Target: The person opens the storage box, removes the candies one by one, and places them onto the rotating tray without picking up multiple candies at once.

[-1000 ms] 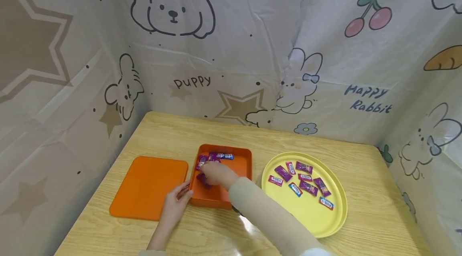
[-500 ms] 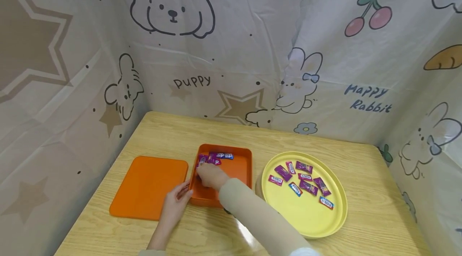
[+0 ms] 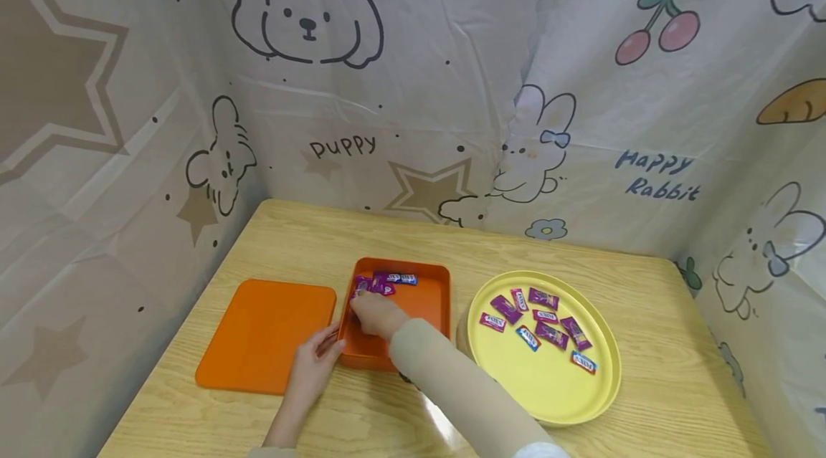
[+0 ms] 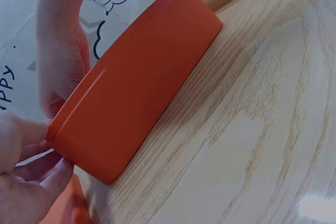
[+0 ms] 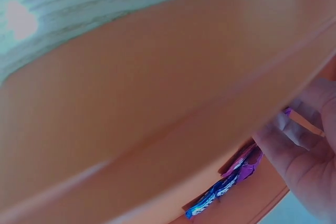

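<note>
In the head view, my right hand (image 3: 379,315) reaches down into the orange box (image 3: 437,358), near its left wall. In the right wrist view, a bit of purple wrapper (image 5: 287,111) shows at the fingers of that hand, which pinch a candy mostly hidden from sight. Several wrapped candies (image 3: 385,286) lie along the box's back left corner, purple and blue ones among them. My left hand (image 3: 312,361) holds the box's front left corner; in the left wrist view its thumb and fingers (image 4: 58,174) grip the wall and rim.
To the left lies a flat orange lid (image 3: 267,336), beside the left hand. A round yellow tray (image 3: 548,401) stands to the right with several purple, pink and blue candies (image 3: 551,335) on it. The wooden table (image 3: 529,246) meets a printed cloth (image 3: 413,121) behind.
My right hand has shifted slightly left and down inside the box, over a purple candy seen there before. The left hand, lid and tray stay where they were.
</note>
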{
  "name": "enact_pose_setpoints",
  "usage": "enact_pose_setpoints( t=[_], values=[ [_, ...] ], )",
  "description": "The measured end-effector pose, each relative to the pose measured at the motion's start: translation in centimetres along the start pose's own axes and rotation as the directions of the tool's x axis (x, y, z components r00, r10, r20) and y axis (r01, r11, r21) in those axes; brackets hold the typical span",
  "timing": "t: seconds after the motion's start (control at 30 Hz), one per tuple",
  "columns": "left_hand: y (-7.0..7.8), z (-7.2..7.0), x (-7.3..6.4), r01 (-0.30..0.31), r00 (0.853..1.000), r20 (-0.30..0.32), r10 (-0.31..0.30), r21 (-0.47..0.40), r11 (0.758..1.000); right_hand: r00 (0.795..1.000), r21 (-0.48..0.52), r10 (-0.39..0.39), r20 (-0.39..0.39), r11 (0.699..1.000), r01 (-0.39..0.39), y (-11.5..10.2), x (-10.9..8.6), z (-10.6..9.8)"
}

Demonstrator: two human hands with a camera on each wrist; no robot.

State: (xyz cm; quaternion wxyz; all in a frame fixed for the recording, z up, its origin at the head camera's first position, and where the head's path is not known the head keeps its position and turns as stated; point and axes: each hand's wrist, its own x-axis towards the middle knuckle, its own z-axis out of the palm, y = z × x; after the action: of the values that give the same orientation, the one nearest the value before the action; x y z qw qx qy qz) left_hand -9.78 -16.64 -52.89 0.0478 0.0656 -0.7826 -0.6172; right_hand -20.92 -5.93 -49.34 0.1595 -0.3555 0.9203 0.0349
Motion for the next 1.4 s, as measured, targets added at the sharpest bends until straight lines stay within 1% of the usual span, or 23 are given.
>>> enact_pose_setpoints(
  t=[0.13,0.33,0.47,0.57,0.63,0.77,0.87,1.07,1.23,1.3,1.4],
  values=[
    [-0.1,0.0,0.0,-0.002,1.000,-0.007,0.002,-0.002,1.000,1.000,0.018,-0.003,0.007,1.000,0.003,0.1,0.0,0.1],
    [-0.3,0.0,0.1,-0.009,1.000,-0.019,0.009,0.003,1.000,1.000,0.027,-0.027,-0.006,0.999,0.027,0.5,-0.2,0.1],
    [-0.3,0.0,0.1,-0.014,1.000,-0.018,0.014,0.003,1.000,0.999,0.069,-0.050,-0.003,0.996,0.050,0.8,-0.5,-0.3],
    [-0.3,0.0,0.1,-0.010,1.000,-0.014,0.010,-0.002,1.000,0.996,0.120,-0.081,-0.025,0.989,0.083,1.2,-0.9,-0.8],
    [-0.2,-0.1,0.1,-0.007,1.000,-0.009,0.007,-0.002,1.000,0.995,0.135,-0.096,-0.042,0.986,0.100,1.5,-1.2,-1.3],
    [0.1,-0.2,0.0,0.003,1.000,0.009,-0.003,0.012,1.000,0.996,0.145,-0.076,-0.045,0.986,0.082,2.1,-1.9,-2.0],
    [0.1,-0.1,0.1,0.007,1.000,0.007,-0.007,0.023,1.000,0.996,0.137,-0.076,-0.038,0.987,0.080,2.6,-2.5,-2.3],
    [-0.2,0.0,0.2,0.006,1.000,-0.022,-0.005,0.018,1.000,0.994,0.195,-0.093,-0.063,0.975,0.104,3.9,-4.3,-3.1],
    [-0.2,0.0,0.2,0.015,1.000,-0.014,-0.015,0.022,1.000,0.988,0.223,-0.104,-0.112,0.966,0.127,5.5,-6.3,-3.4],
    [-0.1,0.0,0.1,0.020,1.000,-0.010,-0.020,0.022,1.000,0.987,0.239,-0.097,-0.131,0.963,0.126,6.2,-7.2,-3.5],
    [-0.1,0.0,0.1,0.027,1.000,-0.006,-0.027,0.021,0.999,0.983,0.276,-0.097,-0.159,0.951,0.138,7.4,-8.6,-3.3]
  ],
)
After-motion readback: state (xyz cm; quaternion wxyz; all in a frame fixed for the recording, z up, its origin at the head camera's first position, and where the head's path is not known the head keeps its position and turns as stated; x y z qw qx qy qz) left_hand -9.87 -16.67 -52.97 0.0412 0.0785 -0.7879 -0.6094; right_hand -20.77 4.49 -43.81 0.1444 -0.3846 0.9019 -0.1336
